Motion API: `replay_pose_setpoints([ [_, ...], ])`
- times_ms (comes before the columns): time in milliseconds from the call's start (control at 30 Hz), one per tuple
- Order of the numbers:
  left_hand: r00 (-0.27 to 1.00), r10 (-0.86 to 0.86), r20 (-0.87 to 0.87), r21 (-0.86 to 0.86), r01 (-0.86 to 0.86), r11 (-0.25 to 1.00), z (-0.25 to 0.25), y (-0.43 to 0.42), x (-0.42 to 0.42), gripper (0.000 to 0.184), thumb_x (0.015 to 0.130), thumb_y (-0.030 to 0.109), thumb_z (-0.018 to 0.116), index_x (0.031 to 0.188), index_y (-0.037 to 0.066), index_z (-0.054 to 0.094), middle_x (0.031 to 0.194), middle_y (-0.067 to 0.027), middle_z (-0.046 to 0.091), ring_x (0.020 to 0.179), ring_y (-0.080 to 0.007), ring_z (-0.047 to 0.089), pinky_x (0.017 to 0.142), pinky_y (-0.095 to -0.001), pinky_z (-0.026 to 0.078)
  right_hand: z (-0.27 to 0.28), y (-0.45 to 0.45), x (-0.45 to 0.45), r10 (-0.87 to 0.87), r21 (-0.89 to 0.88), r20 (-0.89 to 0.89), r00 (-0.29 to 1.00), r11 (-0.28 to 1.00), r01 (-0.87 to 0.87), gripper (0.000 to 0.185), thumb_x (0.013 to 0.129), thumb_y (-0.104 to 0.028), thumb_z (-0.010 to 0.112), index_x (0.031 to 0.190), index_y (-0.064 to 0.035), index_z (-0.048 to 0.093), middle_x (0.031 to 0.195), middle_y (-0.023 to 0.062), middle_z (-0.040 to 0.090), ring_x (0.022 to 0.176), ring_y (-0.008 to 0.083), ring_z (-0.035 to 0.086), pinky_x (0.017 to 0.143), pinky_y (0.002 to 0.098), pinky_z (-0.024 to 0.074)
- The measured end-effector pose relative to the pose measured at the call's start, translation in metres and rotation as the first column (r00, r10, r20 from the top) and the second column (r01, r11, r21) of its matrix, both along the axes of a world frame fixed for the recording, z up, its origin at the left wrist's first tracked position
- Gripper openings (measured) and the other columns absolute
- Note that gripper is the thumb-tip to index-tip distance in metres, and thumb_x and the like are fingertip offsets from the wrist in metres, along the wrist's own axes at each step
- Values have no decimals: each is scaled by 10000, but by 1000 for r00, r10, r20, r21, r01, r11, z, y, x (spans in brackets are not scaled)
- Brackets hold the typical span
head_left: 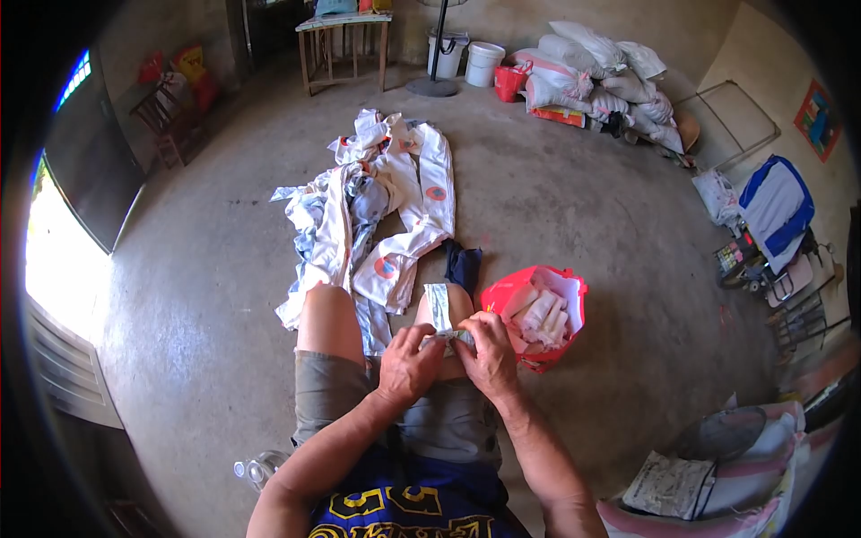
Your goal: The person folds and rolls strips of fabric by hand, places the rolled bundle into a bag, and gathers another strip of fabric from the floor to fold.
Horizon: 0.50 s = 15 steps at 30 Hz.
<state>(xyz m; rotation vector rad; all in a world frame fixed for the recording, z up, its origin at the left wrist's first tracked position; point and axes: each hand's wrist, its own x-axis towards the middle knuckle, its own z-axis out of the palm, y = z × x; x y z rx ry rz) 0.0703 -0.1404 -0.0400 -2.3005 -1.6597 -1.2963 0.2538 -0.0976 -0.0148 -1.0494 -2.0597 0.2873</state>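
Strip (439, 309) lies over right knee (462, 300); I see left hand (413, 363) and right hand (490, 354) pinched closed on its near end. Red bag (498, 291) of rolls (540, 316) just beside knee.

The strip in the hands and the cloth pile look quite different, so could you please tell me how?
The strip is small and narrow; the cloth pile is large and spread out.
The strip lies over the right knee, held by the left hand and right hand; the cloth pile lies on the floor.
The cloth pile shows round orange prints; the strip shows none.
Both are pale.
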Motion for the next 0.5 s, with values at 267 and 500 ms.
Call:
replay_pose_setpoints([
  [267, 997, -48, -63, -24, 47, 999, -1, -8, -6, 343, 834, 236, 787, 1120, 78, 684, 1144, -74, 681, 1005, -275, 657, 839, -412, 540, 13, -7, 10, 150, 71, 154, 977, 984, -162, 314, 856, -74, 765, 1162, -42, 702, 1214, 77, 665, 1108, 295, 639, 964, 440, 503],
  [500, 991, -128, -30, -28, 128, 991, 2, -8, -6, 261, 848, 207, 785, 1039, 74, 667, 1015, -93, 723, 930, -286, 697, 827, -416, 568, 18, -10, 22, 197, 19, 241, 950, 978, -208, 309, 855, -58, 749, 1154, -27, 683, 1167, 90, 666, 1089, 311, 633, 958, 447, 503],
])
